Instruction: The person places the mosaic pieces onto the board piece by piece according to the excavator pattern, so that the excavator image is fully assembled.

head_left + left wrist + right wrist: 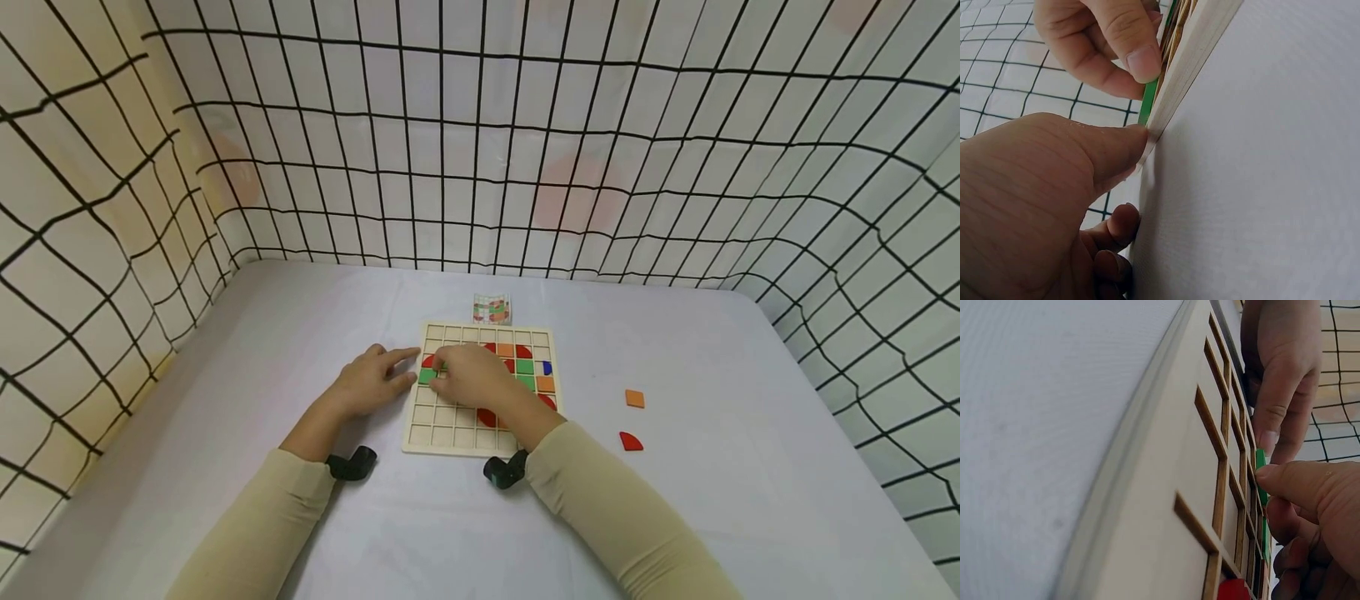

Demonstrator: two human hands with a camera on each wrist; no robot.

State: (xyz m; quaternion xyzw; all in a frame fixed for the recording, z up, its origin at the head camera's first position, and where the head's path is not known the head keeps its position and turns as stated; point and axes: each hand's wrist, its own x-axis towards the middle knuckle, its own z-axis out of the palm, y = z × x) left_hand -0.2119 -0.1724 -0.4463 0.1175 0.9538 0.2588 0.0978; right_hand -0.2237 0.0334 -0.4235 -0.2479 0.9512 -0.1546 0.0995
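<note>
A square wooden grid board [432, 437] lies on the table with coloured flat pieces in several cells. My left hand [367, 383] reaches to its left edge; the index finger and thumb stretch out, and the thumb tip touches the edge in the left wrist view. My right hand [476, 375] bends over the upper left cells and hides part of the board. Its thumb and fingers pinch a green tile [1262, 459], low against the grid. Another green square [425, 377] sits in the left column, below a red quarter-round piece [428, 362].
A small pattern card [491, 308] lies behind the board. To the right of the board are a loose orange square [634, 398] and a red quarter-round piece [631, 442]. Black wire mesh [480, 150] encloses the table's back and sides.
</note>
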